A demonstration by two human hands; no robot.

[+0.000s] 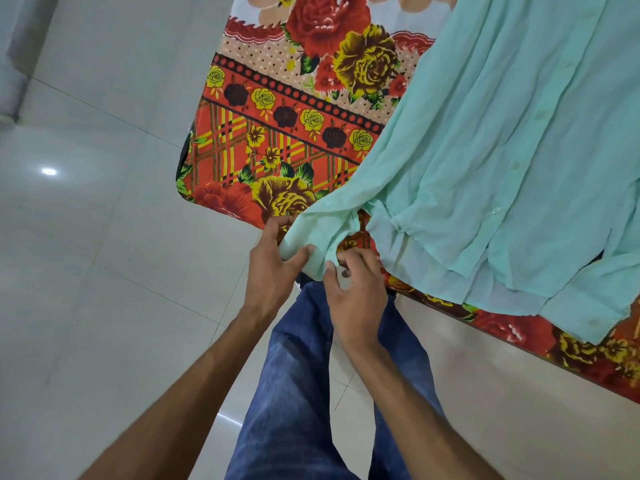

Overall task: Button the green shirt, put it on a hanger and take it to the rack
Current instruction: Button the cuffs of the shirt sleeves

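One wide camera on my head looks steeply down and tilted, close over my left hand (pixel 273 261) and right hand (pixel 356 292) at the bed (pixel 277 140) corner, floor (pixel 104 237) below

Blue denim jeans (pixel 294 375), faded pale along the thighs and creased at the knees, are worn on the legs. No sleeves, watch or rings are seen on the forearms, the left hand (pixel 270 268) or the right hand (pixel 356 292).
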